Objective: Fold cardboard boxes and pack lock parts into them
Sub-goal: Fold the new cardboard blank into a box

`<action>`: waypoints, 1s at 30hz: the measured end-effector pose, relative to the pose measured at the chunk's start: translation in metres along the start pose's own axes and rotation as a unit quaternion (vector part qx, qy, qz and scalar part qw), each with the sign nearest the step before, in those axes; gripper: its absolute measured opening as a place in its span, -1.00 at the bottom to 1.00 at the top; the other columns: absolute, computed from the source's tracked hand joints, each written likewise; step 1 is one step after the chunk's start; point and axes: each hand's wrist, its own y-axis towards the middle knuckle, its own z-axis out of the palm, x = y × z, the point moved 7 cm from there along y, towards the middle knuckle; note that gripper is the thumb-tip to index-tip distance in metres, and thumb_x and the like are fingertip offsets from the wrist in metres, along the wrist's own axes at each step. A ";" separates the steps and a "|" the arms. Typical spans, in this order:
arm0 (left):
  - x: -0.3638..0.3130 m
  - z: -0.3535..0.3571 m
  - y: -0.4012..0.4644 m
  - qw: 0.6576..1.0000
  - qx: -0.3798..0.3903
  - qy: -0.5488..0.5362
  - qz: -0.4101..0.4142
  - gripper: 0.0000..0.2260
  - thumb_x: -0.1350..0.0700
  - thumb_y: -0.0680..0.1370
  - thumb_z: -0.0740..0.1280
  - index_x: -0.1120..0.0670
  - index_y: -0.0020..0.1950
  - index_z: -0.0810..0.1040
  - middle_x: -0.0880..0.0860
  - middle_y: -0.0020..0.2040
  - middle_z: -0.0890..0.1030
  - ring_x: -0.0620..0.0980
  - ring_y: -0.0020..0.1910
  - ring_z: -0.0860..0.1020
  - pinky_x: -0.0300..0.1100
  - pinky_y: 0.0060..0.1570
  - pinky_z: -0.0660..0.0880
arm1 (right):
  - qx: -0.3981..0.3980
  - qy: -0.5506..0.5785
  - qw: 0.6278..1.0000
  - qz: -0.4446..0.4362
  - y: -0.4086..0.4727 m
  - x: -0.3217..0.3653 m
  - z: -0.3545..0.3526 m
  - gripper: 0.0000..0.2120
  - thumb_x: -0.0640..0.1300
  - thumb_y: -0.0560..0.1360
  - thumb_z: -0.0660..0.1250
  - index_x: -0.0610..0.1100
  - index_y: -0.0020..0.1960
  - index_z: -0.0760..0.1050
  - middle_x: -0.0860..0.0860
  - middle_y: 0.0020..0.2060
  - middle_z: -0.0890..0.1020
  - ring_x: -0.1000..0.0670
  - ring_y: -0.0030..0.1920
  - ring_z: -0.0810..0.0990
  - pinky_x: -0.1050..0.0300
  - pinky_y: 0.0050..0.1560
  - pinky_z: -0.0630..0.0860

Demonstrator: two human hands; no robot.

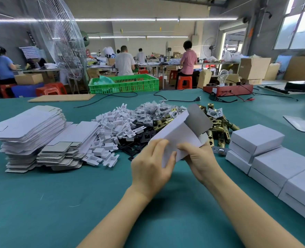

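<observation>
A white cardboard box (173,135) is held up over the green table (58,203), half formed. The left hand (151,163) grips its near end, thumb lying over the white top face and fingers curled beneath. The right hand (200,158) holds the right side, its thumb (185,146) pressed onto the same face and the rest of its fingers wrapped behind the box. The far end, away from the fingertips, stands open, with a grey-lined flap (199,119) raised, so this box is still being folded and holds nothing that can be seen.

To the right of the right hand's fingers lie closed white boxes (266,158), stacked in rows. These look finished, though whether they are filled cannot be told from outside.

Plenty remains. Left of the left hand's fingers sits a tall stack of flat box blanks (31,133). Beyond the fingertips of both hands the parts lie heaped: white plastic inserts (112,129), black plates (141,140) just under the held box, bagged small parts (149,110) and brass latches (219,127). Judging by these piles, the work is early to midway: this box needs its flaps closed, then filling.
</observation>
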 end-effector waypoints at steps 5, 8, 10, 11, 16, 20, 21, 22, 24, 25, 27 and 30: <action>0.031 0.009 0.018 0.957 0.124 -0.221 -0.142 -0.56 -0.22 0.48 0.33 -0.13 0.33 0.47 0.02 0.22 0.56 0.00 0.18 0.53 -0.07 0.17 0.49 | 0.096 -0.086 0.991 -0.043 -0.001 0.014 0.008 -0.67 -0.39 0.43 0.38 -0.12 0.14 0.52 -0.05 -0.07 0.70 -0.04 -0.03 0.65 0.10 -0.05 0.60; 0.033 0.023 0.010 0.897 0.213 -0.315 -0.224 -0.64 -0.29 0.47 0.29 -0.52 0.21 0.29 -0.14 0.09 0.62 -0.15 -0.01 0.61 -0.19 -0.08 0.53 | 0.080 -0.108 0.990 -0.048 -0.002 0.011 0.010 -0.63 -0.14 0.37 0.44 -0.11 0.16 0.52 -0.04 -0.01 0.70 -0.05 0.02 0.66 0.05 0.05 0.60; 0.029 0.025 0.005 0.908 0.217 -0.288 -0.214 -0.67 -0.27 0.50 0.26 -0.48 0.22 0.27 -0.20 0.02 0.62 -0.24 -0.10 0.60 -0.30 -0.18 0.48 | 0.064 -0.111 0.991 -0.050 -0.003 0.010 0.011 -0.54 -0.03 0.37 0.43 -0.12 0.22 0.47 -0.05 0.04 0.68 -0.06 0.06 0.66 0.03 0.07 0.60; 0.026 0.028 0.003 0.907 0.223 -0.289 -0.212 -0.65 -0.26 0.51 0.25 -0.42 0.28 0.27 -0.18 -0.01 0.64 -0.24 -0.12 0.61 -0.27 -0.19 0.51 | 0.054 -0.108 0.991 -0.055 -0.003 0.011 0.010 -0.52 0.01 0.38 0.42 -0.11 0.24 0.44 -0.04 0.04 0.68 -0.05 0.06 0.66 0.02 0.05 0.61; 0.018 0.034 -0.003 0.907 0.219 -0.295 -0.206 -0.57 -0.15 0.56 0.21 -0.06 0.40 0.34 -0.05 -0.01 0.65 -0.10 -0.12 0.61 -0.09 -0.09 0.55 | 0.034 -0.158 0.979 -0.126 -0.003 0.020 0.008 -0.70 0.08 0.47 0.33 0.00 0.10 0.34 0.29 -0.11 0.63 0.20 -0.06 0.63 0.28 -0.12 0.57; 0.019 0.029 0.002 0.908 0.183 -0.314 -0.208 -0.70 0.04 0.59 0.29 -0.01 0.33 0.43 0.02 0.13 0.57 0.03 -0.03 0.59 -0.05 -0.03 0.55 | 0.020 -0.192 0.970 -0.150 -0.004 0.018 0.007 -0.71 0.18 0.50 0.21 0.02 0.06 0.26 0.42 -0.19 0.54 0.35 -0.16 0.56 0.32 -0.18 0.55; 0.020 0.029 0.002 0.902 0.183 -0.324 -0.218 -0.72 0.09 0.60 0.31 -0.05 0.31 0.44 0.01 0.13 0.59 0.03 -0.03 0.60 -0.02 -0.02 0.57 | 0.012 -0.198 0.969 -0.151 -0.004 0.016 0.006 -0.68 0.25 0.48 0.19 0.06 0.06 0.25 0.36 -0.17 0.56 0.32 -0.17 0.56 0.26 -0.18 0.56; 0.022 0.028 0.002 0.897 0.177 -0.334 -0.230 -0.72 0.12 0.60 0.33 -0.14 0.27 0.43 -0.04 0.11 0.60 0.00 -0.03 0.62 -0.03 -0.02 0.58 | 0.002 -0.212 0.965 -0.152 -0.006 0.013 0.005 -0.65 0.34 0.47 0.15 0.10 0.04 0.24 0.24 -0.16 0.57 0.27 -0.19 0.56 0.21 -0.19 0.55; 0.027 0.025 0.003 0.889 0.152 -0.352 -0.251 -0.65 0.12 0.59 0.35 -0.29 0.23 0.38 -0.20 0.05 0.60 -0.12 -0.05 0.64 -0.19 -0.07 0.59 | -0.010 -0.276 0.947 -0.165 -0.010 0.008 0.004 -0.54 0.50 0.40 0.04 0.15 0.02 0.26 0.04 -0.16 0.51 0.15 -0.25 0.51 0.18 -0.24 0.49; 0.028 0.024 0.004 0.888 0.143 -0.354 -0.255 -0.61 0.11 0.59 0.36 -0.33 0.24 0.35 -0.28 0.02 0.58 -0.18 -0.09 0.64 -0.30 -0.11 0.56 | -0.011 -0.308 0.935 -0.173 -0.012 0.006 0.004 -0.49 0.54 0.36 0.00 0.17 0.02 0.27 -0.01 -0.16 0.50 0.11 -0.25 0.50 0.18 -0.26 0.47; 0.030 0.022 0.004 0.891 0.135 -0.353 -0.253 -0.54 0.08 0.57 0.36 -0.37 0.29 0.27 -0.39 -0.03 0.55 -0.26 -0.16 0.63 -0.42 -0.16 0.51 | -0.009 -0.324 0.929 -0.179 -0.014 0.004 0.005 -0.54 0.52 0.39 0.00 0.22 0.05 0.30 0.09 -0.14 0.54 0.15 -0.18 0.54 0.27 -0.26 0.48; 0.032 0.022 0.002 0.885 0.127 -0.367 -0.255 -0.48 0.06 0.56 0.37 -0.41 0.30 0.22 -0.36 -0.04 0.56 -0.28 -0.16 0.63 -0.44 -0.16 0.49 | 0.000 -0.298 0.939 -0.171 -0.011 0.000 0.006 -0.79 0.25 0.55 0.09 0.28 0.16 0.28 0.22 -0.02 0.58 0.25 -0.06 0.58 0.28 -0.13 0.53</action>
